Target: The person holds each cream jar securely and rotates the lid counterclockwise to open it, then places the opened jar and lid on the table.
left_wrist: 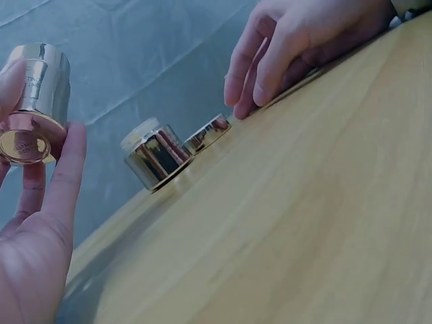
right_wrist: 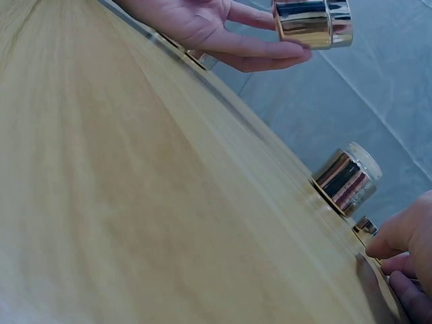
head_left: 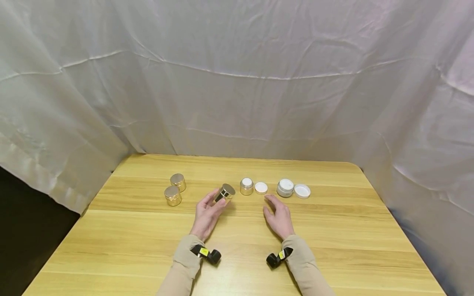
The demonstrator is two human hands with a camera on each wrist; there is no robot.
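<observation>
My left hand (head_left: 207, 216) grips a shiny gold jar (head_left: 224, 193) with its lid on, tilted and lifted above the table; the left wrist view shows its round base. Toward the middle, my right hand (head_left: 280, 217) rests near the tabletop with relaxed, slightly bent fingers and nothing in them. Just beyond it lies a loose round lid (head_left: 261, 188), white on its upturned inside and gold at the rim. Beside that lid stands an uncapped gold jar (head_left: 246, 186) with a white top. The right wrist view shows the fingertips close to the lid, contact unclear.
Two closed gold jars (head_left: 173, 195) stand together at the left. An open silvery jar (head_left: 285, 188) with white inside stands right of centre, its white lid (head_left: 302, 191) lying beside it. A grey curtain (head_left: 237, 102) hangs behind the wooden table (head_left: 352, 230).
</observation>
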